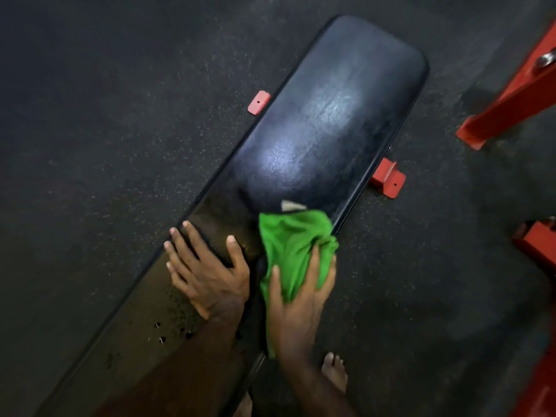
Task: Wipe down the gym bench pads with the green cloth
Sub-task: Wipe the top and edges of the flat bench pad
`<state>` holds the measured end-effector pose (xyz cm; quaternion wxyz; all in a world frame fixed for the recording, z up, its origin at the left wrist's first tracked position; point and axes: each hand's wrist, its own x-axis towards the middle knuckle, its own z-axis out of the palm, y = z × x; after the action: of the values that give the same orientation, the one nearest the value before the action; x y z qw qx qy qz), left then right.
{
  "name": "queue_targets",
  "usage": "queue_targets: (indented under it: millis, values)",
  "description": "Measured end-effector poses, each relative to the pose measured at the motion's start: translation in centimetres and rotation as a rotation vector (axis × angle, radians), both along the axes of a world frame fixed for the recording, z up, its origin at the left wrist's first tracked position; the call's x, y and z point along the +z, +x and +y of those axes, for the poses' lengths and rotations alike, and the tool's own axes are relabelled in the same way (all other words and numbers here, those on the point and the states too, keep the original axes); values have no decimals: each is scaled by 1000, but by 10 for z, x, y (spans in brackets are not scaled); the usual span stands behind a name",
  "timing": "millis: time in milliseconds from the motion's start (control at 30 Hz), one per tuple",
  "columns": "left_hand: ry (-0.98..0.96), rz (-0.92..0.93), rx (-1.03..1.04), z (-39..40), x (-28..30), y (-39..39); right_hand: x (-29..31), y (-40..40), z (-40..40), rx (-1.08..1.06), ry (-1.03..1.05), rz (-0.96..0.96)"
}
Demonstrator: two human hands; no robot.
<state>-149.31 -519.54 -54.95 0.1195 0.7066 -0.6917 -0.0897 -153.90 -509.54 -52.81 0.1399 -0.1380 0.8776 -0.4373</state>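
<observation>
Rubber flooring (105, 115), dark and speckled, fills the view and gives the most open room on the nine o'clock side of the bench; toward three o'clock the space is tighter, with red steel frame (508, 94) posts standing well apart from the pad but close enough to check a wide swing. Bench pad (325, 115), long and black, runs from seven o'clock up to one o'clock, its rounded far end free of anything; the far stretch shines with a damp-looking sheen, while the near stretch carries dark specks and droplets, so I judge the near part is what remains. Red bench feet (388, 179) jut out from under the pad at its three o'clock edge and again at ten o'clock. Left hand (207, 266) lies flat and spread on the nine o'clock edge of the pad, fingers straight, grasping nothing, probably to brace the body. Right hand (301, 293) presses down with fingers gathered into the green cloth (291, 239), gripping a bunch of it; the cloth sits mid-pad against the three o'clock edge, part of it draping over that edge, which suits cleaning the rim. Bare foot (334, 371) stands on the floor just beside the pad at five o'clock.
</observation>
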Motion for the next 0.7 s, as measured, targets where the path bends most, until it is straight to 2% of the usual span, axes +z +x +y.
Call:
queue_targets:
  millis: [67,100,133,233,300,367,433,533,600,700]
  values:
    - [-5,3,-4,-1,0,-1,-1,-4,18,178,-24,9]
    - [4,2,-1,-1,1,0,-6,-21,16,199,-35,22]
    - [17,3,-3,0,1,2,-10,-39,7,168,-40,43]
    - [40,10,-11,0,1,0,-15,-91,-42,-101,-1,113]
    - [32,12,-13,0,1,1,-11,-80,-54,-122,102,155]
    - [21,22,-16,0,2,0,-12,-51,-35,81,168,241]
    - [9,17,-11,-1,1,0,-11,-29,-3,369,210,299]
    - [-10,29,-14,-1,1,2,-10,-52,14,708,312,422]
    - [-12,53,-9,-1,2,2,-7,-79,-2,668,409,473]
    - [25,129,9,-1,7,4,-2,-80,-28,361,377,375]
